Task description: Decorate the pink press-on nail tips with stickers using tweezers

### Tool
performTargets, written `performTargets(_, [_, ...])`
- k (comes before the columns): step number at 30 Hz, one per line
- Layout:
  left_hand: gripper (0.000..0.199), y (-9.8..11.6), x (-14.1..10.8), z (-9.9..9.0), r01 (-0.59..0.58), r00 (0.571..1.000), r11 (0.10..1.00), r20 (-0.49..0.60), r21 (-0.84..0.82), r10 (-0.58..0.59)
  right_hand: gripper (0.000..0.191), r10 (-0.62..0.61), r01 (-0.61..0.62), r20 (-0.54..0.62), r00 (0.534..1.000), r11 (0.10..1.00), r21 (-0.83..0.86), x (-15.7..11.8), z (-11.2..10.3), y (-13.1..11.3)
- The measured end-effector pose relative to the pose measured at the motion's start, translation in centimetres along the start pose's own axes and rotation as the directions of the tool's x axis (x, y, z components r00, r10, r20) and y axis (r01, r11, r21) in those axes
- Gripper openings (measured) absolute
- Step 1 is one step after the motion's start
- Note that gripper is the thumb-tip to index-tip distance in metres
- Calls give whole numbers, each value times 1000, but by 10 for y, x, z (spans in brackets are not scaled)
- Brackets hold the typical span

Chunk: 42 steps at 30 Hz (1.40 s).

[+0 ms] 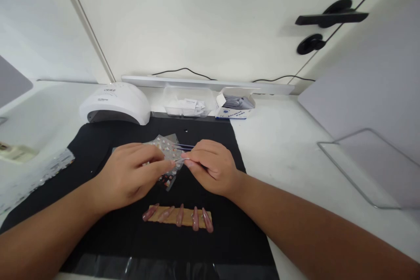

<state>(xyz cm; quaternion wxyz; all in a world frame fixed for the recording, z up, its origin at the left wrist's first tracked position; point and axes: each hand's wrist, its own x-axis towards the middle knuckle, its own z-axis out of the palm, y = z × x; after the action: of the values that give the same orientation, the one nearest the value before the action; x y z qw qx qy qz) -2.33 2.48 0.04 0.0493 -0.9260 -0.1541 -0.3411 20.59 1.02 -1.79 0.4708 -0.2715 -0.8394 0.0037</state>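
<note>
Over a black mat, my left hand point(131, 175) has its thumb and index finger closed at the edge of a clear nail sticker sheet point(169, 151) with small white and orange patterns. My right hand point(211, 164) pinches a thin, whitish edge of the same sheet, close to the left fingertips. Dark purple tweezers point(183, 146) stick out leftward from my right hand, over the sheet. Nearer to me, several long pinkish press-on nails point(180, 215) lie across a tan strip point(187, 218). The finger pads and part of the sheet are hidden.
A white nail lamp point(114, 103) stands at the back left of the black mat point(229, 245). Behind it are a clear tray point(170, 94) with white packets and an alcohol pads box point(234, 107). Glittery sheets point(42, 173) lie left; a wire stand point(348, 179) is right.
</note>
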Motion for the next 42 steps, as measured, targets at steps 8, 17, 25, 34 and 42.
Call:
performTargets(8, [22,0,0,-3,-44,999,988,-2,149,44,14,-45,45,-15,999,999,7,1,-1,0])
performTargets(17, [20,-1,-4,0,-21,999,999,-31,37,22,14,-57,58,-26,998,998,17,0,1,0])
performTargets(25, [27,3,-1,1,71,997,993,-26,-93,-74,13,-81,81,-23,996,997,-5,0,1,0])
performTargets(34, [21,11,5,6,217,965,943,-88,-254,-246,9,-183,183,-4,983,981,-68,2,-2,3])
performTargets(42, [21,10,7,5,202,976,953,-35,-227,-216,13,-98,98,7,995,995,-16,2,-2,4])
